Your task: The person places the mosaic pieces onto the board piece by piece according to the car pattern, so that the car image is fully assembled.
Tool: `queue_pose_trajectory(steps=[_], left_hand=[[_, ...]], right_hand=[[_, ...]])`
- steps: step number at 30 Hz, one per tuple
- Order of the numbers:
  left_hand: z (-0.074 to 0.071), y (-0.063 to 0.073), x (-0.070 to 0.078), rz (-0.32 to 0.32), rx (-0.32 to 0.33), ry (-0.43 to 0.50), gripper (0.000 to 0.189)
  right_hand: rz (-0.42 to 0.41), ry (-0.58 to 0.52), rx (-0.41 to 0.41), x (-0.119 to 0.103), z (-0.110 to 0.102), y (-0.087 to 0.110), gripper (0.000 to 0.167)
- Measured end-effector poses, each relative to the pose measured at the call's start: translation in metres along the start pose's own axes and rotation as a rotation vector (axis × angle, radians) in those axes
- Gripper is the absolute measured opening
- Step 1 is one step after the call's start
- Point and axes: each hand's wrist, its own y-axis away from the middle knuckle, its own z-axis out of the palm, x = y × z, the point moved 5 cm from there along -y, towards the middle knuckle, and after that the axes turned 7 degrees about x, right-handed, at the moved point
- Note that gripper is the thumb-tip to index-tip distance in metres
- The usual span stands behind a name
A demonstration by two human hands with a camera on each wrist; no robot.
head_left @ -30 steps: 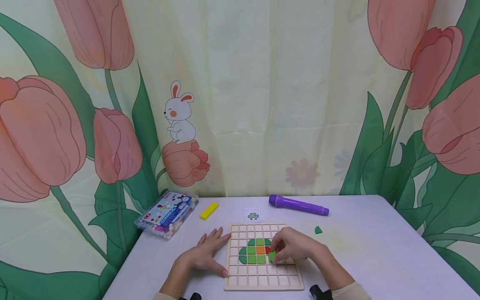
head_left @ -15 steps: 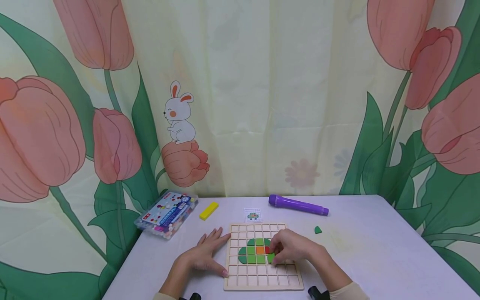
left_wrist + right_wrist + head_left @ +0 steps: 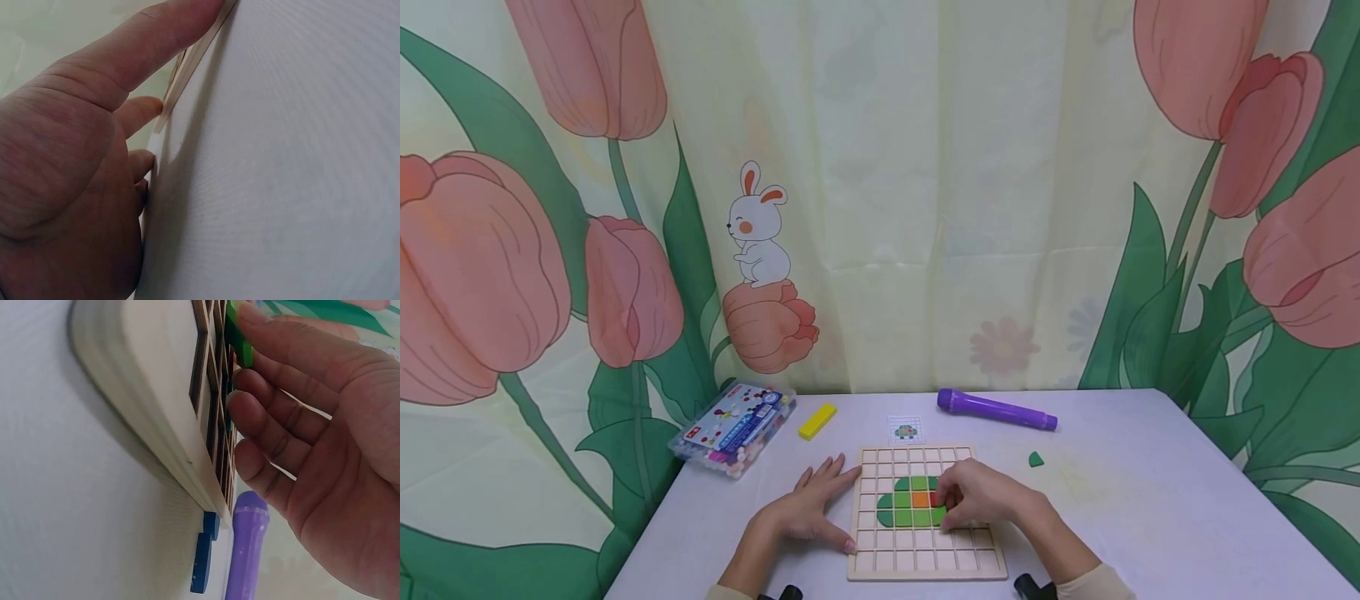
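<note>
A wooden grid board (image 3: 925, 566) lies on the table, its cells partly filled with green, orange and red tiles. My right hand (image 3: 988, 496) is over the right part of this pattern. Thumb and fingers pinch a light green tile (image 3: 240, 337) at the grid, as the right wrist view shows; its far side is hidden. Spread flat at the board's left side is my left hand (image 3: 811, 502), thumb on the lower left edge and fingertips by the upper left edge. In the left wrist view the thumb presses the board's wooden rim (image 3: 190, 69).
Behind the board lies a small pattern card (image 3: 906, 430). A purple microphone-shaped stick (image 3: 997, 410), a dark green rounded piece (image 3: 1036, 459), a yellow block (image 3: 817, 422) and a clear plastic case (image 3: 733, 429) surround it. Two blue pieces (image 3: 201, 562) lie beside the board.
The light green tile has gone from tilted under my right fingers to lying level with the row of green tiles. My right hand has shifted slightly left; the left hand stays put.
</note>
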Motion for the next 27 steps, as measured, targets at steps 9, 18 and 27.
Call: queue_pose_trajectory(steps=[9, 18, 27], left_hand=[[0.001, -0.001, -0.001, -0.006, 0.000, -0.004, 0.116], [0.001, -0.001, -0.001, -0.006, -0.001, 0.000, 0.116], [0.001, 0.000, 0.000, 0.005, 0.004, 0.000, 0.116]], right_hand=[[-0.003, 0.013, 0.005, 0.002, 0.002, -0.001, 0.021], [0.005, -0.009, 0.037, 0.003, -0.005, -0.001, 0.016], [0.020, 0.015, 0.204, 0.005, -0.036, 0.005, 0.021]])
